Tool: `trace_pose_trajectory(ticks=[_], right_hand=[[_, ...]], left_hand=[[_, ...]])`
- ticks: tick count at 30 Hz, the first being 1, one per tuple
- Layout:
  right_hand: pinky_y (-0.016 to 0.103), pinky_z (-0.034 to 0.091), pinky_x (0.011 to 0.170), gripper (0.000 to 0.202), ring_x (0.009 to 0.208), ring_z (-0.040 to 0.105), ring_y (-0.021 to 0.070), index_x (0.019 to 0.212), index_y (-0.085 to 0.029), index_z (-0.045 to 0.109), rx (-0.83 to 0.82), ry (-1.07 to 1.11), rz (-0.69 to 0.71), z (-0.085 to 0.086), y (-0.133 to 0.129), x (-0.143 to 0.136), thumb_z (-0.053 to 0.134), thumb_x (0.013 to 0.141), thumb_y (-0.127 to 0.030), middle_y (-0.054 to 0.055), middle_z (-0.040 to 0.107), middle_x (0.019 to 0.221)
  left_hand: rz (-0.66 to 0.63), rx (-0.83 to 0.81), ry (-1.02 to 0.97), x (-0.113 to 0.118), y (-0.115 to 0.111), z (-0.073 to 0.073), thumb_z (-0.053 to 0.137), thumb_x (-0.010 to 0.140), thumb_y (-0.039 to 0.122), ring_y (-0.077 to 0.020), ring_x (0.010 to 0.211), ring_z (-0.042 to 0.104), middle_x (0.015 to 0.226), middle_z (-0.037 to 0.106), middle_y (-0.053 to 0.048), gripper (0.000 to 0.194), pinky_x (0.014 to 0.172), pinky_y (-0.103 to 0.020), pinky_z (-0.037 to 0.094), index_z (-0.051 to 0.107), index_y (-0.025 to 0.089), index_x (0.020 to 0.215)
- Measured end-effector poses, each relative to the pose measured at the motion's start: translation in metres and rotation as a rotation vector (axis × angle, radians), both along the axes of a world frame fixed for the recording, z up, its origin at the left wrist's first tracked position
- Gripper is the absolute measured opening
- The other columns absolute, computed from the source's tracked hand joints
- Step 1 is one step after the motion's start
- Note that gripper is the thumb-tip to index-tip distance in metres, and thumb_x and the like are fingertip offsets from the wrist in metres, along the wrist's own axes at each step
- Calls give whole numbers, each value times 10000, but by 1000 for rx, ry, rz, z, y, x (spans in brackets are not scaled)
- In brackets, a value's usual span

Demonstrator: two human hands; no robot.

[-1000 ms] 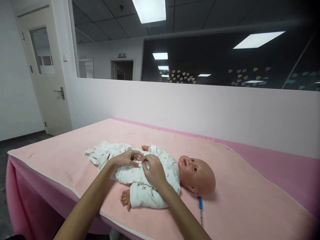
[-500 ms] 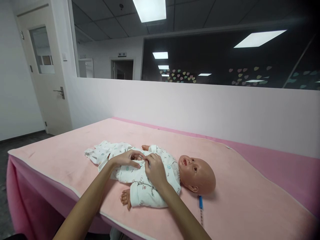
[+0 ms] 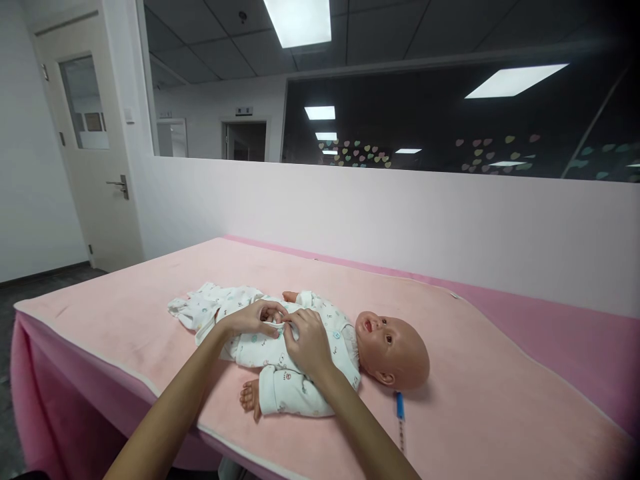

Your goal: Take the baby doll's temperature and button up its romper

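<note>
A baby doll lies on its back, head to the right, in a white printed outfit. My left hand rests over the front of the outfit at the doll's middle, with its fingers curled at a fold of the cloth. My right hand is beside it on the doll's chest, fingertips pinched on the outfit's edge and close to the left fingertips. The doll's own hand sticks out of a sleeve near the table's front edge.
The doll lies on a table with a pink cover. A thin item with a blue end lies below the doll's head. Behind the table stands a white wall with a window; a door is at the left.
My right fingertips have shifted slightly left and down along the outfit's front. My left hand stays almost where it was, and the doll lies the same way.
</note>
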State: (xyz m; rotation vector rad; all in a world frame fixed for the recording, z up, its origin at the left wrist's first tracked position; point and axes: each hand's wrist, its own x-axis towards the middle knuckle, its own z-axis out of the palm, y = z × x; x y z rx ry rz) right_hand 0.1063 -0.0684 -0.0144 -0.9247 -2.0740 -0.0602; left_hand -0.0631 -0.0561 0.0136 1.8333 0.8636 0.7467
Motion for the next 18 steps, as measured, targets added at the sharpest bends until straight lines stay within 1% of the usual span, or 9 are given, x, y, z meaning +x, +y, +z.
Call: trace_pose_trajectory(ticks=[4, 7, 10, 14, 18], right_hand=[[305, 339, 766, 156, 778, 476, 162, 799, -193, 565, 0, -12, -33, -1, 1, -1, 435, 778, -109, 20, 553, 745], [307, 338, 768, 135, 774, 481, 163, 795, -190, 550, 7, -6, -40, -2, 2, -1, 441, 771, -113, 20, 556, 740], [304, 340, 770, 121, 776, 483, 162, 774, -191, 535, 13, 1, -43, -3, 2, -1, 449, 756, -108, 15, 555, 737], [308, 342, 763, 120, 774, 477, 168, 763, -191, 528, 12, -3, -51, -2, 2, -1, 454, 739, -99, 16, 553, 734], [314, 342, 760, 117, 775, 472, 173, 767, -189, 530, 1, -6, -59, -2, 1, -1, 454, 742, -103, 20, 550, 736]], left_hand=[[9, 18, 3, 0, 2, -2, 710, 602, 291, -42, 625, 373, 688, 472, 36, 413, 553, -148, 288, 597, 179, 983], [17, 10, -1, -1, 5, -3, 661, 661, 338, -51, 627, 405, 681, 515, 21, 400, 576, -157, 316, 594, 178, 1021], [0, -15, -19, -1, 7, -5, 625, 697, 360, -74, 676, 466, 716, 566, -2, 370, 642, -179, 364, 603, 172, 1015], [1, -11, -18, 0, 7, -6, 636, 690, 351, -79, 669, 474, 717, 578, -4, 343, 643, -186, 368, 622, 172, 981], [-7, -32, -35, 0, 9, -7, 630, 696, 340, -94, 736, 499, 805, 601, -26, 338, 686, -194, 378, 615, 166, 986]])
